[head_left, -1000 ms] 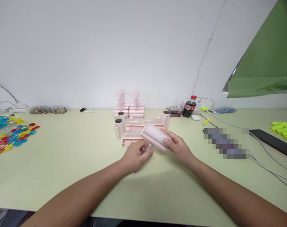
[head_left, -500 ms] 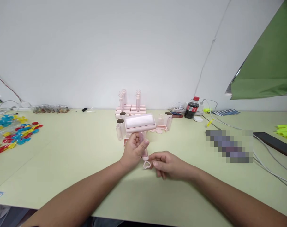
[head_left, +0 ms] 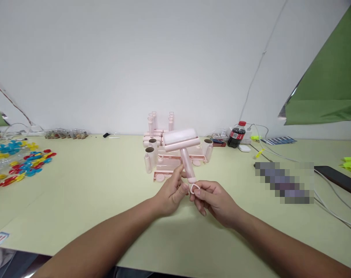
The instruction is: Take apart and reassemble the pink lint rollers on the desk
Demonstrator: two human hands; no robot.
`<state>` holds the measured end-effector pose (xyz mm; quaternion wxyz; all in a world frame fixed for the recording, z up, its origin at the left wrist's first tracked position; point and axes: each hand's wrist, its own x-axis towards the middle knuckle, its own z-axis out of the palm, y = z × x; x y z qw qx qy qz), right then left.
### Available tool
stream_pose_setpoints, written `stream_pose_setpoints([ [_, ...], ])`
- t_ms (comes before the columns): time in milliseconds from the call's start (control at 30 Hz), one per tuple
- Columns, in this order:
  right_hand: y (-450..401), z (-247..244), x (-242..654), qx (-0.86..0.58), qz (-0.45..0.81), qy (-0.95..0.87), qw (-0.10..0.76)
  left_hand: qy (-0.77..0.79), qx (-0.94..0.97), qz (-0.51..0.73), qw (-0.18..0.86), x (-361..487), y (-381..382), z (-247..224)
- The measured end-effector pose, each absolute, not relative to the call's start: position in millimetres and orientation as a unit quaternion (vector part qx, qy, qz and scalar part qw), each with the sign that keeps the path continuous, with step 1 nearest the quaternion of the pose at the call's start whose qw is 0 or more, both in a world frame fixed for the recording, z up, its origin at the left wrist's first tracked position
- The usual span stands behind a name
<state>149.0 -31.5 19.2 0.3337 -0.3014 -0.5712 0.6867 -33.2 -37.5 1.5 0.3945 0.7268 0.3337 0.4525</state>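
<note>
A pink lint roller point(head_left: 181, 144) with a white roll stands tilted over the table, its head up and its handle pointing down toward me. A heart-shaped ring point(head_left: 191, 188) hangs from the handle's end. My right hand point(head_left: 218, 200) pinches that ring between thumb and fingers. Beside the lower handle, my left hand point(head_left: 169, 195) is open, thumb apart from the fingers; its fingertips are partly hidden behind the handle. Just beyond the hands lie pink lint roller parts point(head_left: 168, 166), and sticky rolls with cardboard cores point(head_left: 150, 156) stand next to them.
Several finished pink lint rollers point(head_left: 150, 127) stand by the wall. A cola bottle point(head_left: 237, 135), white cables point(head_left: 282, 156) and a dark phone-like slab point(head_left: 339, 178) are on the right. Red, blue and yellow plastic pieces point(head_left: 33, 164) and small bags point(head_left: 66, 134) lie left.
My left hand has loosened from around the handle. My right hand has taken the heart-shaped ring. The lint roller has tilted and shifted right and slightly up in view.
</note>
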Motion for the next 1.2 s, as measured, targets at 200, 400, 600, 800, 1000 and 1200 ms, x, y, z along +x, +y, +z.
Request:
stream_pose_setpoints([
  [200, 1.3, 58.7, 158.4, -0.359, 0.634, -0.521, 0.444, 0.378, 0.728, 0.440, 0.366, -30.6, -35.1, -6.3],
  [400, 81.1, 99.1, 156.8, -0.429, 0.633, -0.424, 0.485, 0.406, 0.749, 0.381, 0.360, -29.4, -36.9, -3.3],
  [600, 149.5, 114.1, 132.3, -0.456, 0.629, -0.391, 0.494, 0.403, 0.759, 0.344, 0.379, -28.9, -40.0, -3.3],
  [800, 189.4, 112.2, 108.0, -0.490, 0.624, -0.369, 0.484, 0.412, 0.763, 0.318, 0.384, -29.2, -40.0, -5.5],
  [1000, 217.2, 112.6, 100.5, -0.536, 0.591, -0.379, 0.468, 0.420, 0.763, 0.298, 0.390, -29.5, -40.8, -5.0],
  [1200, 241.9, 112.9, 98.5, -0.577, 0.510, -0.446, 0.455, 0.426, 0.751, 0.294, 0.410, -29.7, -40.1, -6.4],
])
